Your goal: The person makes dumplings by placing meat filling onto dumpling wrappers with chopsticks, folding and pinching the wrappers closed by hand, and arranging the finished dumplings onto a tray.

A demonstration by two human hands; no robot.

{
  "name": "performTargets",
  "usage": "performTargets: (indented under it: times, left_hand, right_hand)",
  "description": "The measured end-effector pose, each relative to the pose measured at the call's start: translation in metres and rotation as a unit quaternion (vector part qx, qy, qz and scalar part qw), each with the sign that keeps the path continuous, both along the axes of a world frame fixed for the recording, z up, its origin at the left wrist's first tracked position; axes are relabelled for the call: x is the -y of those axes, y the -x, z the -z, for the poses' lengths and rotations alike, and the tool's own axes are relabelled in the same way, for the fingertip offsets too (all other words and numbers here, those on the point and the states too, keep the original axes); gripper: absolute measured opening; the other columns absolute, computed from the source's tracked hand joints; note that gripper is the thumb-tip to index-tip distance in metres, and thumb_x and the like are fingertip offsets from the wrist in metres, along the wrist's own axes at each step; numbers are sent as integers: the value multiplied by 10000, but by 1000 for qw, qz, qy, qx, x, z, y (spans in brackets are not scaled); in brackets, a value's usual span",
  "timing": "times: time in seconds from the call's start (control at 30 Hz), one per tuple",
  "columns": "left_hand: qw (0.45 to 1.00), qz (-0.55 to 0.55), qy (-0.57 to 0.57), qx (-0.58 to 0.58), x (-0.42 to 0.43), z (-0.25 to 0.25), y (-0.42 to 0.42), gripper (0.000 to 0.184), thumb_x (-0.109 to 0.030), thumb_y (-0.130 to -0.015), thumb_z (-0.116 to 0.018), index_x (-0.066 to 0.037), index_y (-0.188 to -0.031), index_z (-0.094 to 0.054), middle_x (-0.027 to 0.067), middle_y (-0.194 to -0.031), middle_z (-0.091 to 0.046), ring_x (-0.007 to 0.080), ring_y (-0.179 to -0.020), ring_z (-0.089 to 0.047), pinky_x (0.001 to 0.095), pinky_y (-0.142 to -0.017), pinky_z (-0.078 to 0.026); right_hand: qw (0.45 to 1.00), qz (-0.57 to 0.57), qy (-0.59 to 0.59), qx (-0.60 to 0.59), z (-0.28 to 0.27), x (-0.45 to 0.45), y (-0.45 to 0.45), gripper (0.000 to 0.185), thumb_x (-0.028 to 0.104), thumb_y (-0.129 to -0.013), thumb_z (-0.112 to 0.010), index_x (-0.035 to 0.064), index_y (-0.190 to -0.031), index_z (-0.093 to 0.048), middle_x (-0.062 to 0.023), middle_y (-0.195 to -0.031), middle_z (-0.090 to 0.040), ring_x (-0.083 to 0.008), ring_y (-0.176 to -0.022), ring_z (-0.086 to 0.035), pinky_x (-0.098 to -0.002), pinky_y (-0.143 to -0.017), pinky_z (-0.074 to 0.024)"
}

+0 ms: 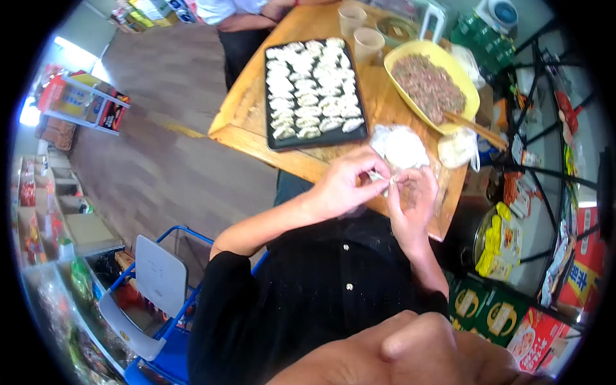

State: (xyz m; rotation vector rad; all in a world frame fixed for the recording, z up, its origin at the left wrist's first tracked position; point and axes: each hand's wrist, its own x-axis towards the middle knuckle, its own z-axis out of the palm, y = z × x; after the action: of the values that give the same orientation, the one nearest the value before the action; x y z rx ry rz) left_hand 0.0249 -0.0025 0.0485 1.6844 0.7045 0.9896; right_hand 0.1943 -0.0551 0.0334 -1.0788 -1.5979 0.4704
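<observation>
My left hand (351, 181) and my right hand (414, 200) meet at the table's near edge, fingertips pinched together on a small pale dumpling (385, 182). Fingers cover most of that dumpling. Just beyond them lies a clear plastic bag with a stack of white dumpling wrappers (403, 149). A black tray (314, 141) with rows of folded dumplings (308, 101) is ahead on the left. To the far right of it, a yellow bowl (473, 96) holds minced filling (427, 82), with wooden chopsticks (476, 128) resting over its rim.
Two plastic cups (369, 45) stand behind the tray on the wooden table (240, 119). A white bag (457, 149) lies by the bowl. Another person's arm (247, 22) is at the far side. A blue-framed chair (160, 266) stands left; shelves and boxes (491, 308) line the right.
</observation>
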Motion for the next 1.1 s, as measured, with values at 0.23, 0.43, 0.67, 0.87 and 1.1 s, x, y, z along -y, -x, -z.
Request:
performTargets:
  times: [0.23, 0.43, 0.67, 0.87, 1.1]
  left_hand:
    - [1000, 5, -18, 22, 0, 3, 4, 88, -65, -846, -675, -42, -925, -643, 36, -927, -573, 106, -802, -554, 232, -648, -452]
    - [997, -21, 52, 57, 9, 8, 6, 132, -78, -881, -652, -23, -996, -617, 24, -949, -575, 80, -840, -557, 219, -690, -463]
    - [996, -43, 60, 52, 6, 17, -3, 73, -62, -863, -653, -26, -919, -624, 27, -885, -573, 83, -767, -549, 229, -657, -456]
    - [998, -41, -19, 43, 0, 10, -8, 106, -36, -818, -665, -35, -918, -632, 57, -884, -580, 145, -734, -584, 275, -638, -478]
    - [998, -23, -52, 3, 6, 8, -4, 134, -33, -861, -636, -25, -995, -628, 60, -986, -592, 134, -856, -589, 252, -699, -493]
  right_hand:
    - [998, -23, 44, -30, -7, -1, 7, 660, -118, -822, -600, 5, -1386, -278, -121, -998, -577, -139, -810, -556, -270, -724, -478]
    - [999, -25, 20, -29, -3, 2, 5, 635, -114, -821, -607, 3, -1370, -310, -103, -959, -586, -137, -800, -559, -269, -729, -478]
    - [999, -36, 15, -20, -1, 3, 1, 636, -114, -814, -626, 7, -1364, -330, -97, -933, -586, -134, -791, -561, -270, -718, -484]
    - [1000, -14, -12, 1, 3, -7, -3, 641, -121, -799, -640, 18, -1359, -360, -101, -949, -590, -131, -745, -555, -268, -675, -486]
    - [1000, 9, -18, 17, 1, -7, 2, 659, -123, -786, -645, 18, -1360, -355, -114, -967, -601, -131, -691, -540, -266, -641, -477]
